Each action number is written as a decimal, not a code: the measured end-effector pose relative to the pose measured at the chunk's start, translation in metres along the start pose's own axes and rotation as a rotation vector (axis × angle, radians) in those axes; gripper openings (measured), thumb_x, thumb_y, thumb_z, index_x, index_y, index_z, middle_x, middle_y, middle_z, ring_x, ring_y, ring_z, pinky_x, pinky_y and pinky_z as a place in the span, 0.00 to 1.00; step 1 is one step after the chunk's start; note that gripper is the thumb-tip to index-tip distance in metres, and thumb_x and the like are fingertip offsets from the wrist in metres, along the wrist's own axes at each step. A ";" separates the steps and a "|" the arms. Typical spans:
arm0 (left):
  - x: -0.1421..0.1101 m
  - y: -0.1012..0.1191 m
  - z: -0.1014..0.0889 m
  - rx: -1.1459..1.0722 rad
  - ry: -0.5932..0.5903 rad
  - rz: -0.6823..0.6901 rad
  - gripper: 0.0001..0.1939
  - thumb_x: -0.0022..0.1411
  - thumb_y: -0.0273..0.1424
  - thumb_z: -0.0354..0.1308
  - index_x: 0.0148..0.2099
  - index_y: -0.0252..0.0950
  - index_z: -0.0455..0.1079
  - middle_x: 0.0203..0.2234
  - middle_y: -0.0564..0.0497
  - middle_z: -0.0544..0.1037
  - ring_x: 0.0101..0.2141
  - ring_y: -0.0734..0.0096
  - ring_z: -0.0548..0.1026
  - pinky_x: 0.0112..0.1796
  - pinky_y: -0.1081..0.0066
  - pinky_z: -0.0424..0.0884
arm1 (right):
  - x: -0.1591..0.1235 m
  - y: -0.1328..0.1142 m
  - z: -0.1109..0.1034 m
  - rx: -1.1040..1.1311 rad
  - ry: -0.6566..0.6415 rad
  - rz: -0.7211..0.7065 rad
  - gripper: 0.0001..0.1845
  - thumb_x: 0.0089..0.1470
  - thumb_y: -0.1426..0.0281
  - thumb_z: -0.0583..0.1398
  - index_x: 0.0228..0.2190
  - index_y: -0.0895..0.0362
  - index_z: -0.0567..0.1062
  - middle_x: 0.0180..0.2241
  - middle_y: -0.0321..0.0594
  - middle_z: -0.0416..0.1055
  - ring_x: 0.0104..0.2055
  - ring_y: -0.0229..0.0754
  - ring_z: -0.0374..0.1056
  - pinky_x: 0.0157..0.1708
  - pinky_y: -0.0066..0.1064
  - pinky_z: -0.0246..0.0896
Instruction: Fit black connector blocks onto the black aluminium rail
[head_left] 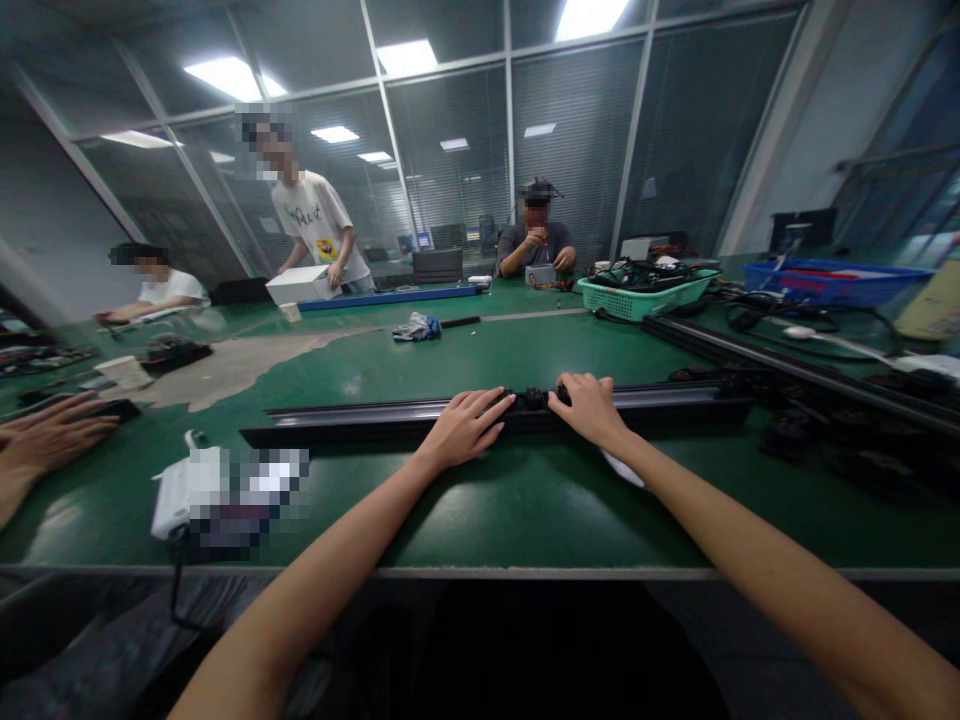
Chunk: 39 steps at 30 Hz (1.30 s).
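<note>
Stretching ahead of both hands, a green workbench (525, 510) runs through a glass-partitioned workshop. Far ahead of the left hand, a standing co-worker (307, 225) has both hands on a white box (300, 285); straight ahead, a seated co-worker (536, 245) works at the bench's far side. Beyond the right hand sit a green plastic basket (645, 298) heaped with black cables and a blue tray (829, 282). A second black rail (795, 375) lies just right of the right hand. Left of the left hand is a pixelated white device (202, 495), and another person's hand (52, 435) rests at the frame's edge.

Under both palms lies a long black aluminium rail (360, 420), set crosswise. The left hand (465, 425) and right hand (589, 410) are apart, fingertips on either side of black fittings (534, 400) at mid-rail; whether they are clamped, I cannot tell.
</note>
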<state>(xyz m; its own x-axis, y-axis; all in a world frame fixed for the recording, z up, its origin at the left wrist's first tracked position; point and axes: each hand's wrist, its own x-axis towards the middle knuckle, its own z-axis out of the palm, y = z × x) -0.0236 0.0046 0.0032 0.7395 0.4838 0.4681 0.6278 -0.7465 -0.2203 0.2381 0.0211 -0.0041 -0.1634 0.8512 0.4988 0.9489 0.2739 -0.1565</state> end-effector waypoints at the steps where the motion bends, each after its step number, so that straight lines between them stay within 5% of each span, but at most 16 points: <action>1: 0.000 0.000 0.000 0.001 0.000 0.001 0.26 0.72 0.37 0.44 0.70 0.41 0.53 0.65 0.43 0.61 0.60 0.59 0.64 0.58 0.57 0.61 | 0.000 0.000 0.000 -0.001 -0.002 -0.001 0.16 0.62 0.60 0.50 0.38 0.57 0.71 0.39 0.48 0.75 0.43 0.50 0.63 0.40 0.38 0.44; 27: 0.001 0.000 0.001 0.018 -0.006 0.008 0.26 0.72 0.37 0.44 0.70 0.40 0.52 0.65 0.42 0.61 0.59 0.58 0.65 0.57 0.56 0.62 | 0.001 0.005 -0.008 -0.064 -0.014 -0.004 0.15 0.61 0.61 0.50 0.37 0.57 0.72 0.36 0.46 0.76 0.40 0.49 0.66 0.39 0.38 0.44; 39: 0.000 0.000 0.001 0.011 -0.005 -0.001 0.26 0.72 0.36 0.44 0.70 0.41 0.52 0.65 0.42 0.61 0.59 0.59 0.65 0.58 0.57 0.62 | 0.006 0.013 -0.009 -0.075 -0.125 -0.045 0.16 0.62 0.61 0.49 0.39 0.58 0.70 0.39 0.49 0.75 0.43 0.51 0.66 0.41 0.38 0.46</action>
<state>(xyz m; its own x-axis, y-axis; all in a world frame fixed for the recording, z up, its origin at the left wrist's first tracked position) -0.0236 0.0052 0.0023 0.7400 0.4867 0.4643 0.6312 -0.7410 -0.2292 0.2521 0.0257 0.0048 -0.2343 0.8890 0.3933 0.9565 0.2831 -0.0700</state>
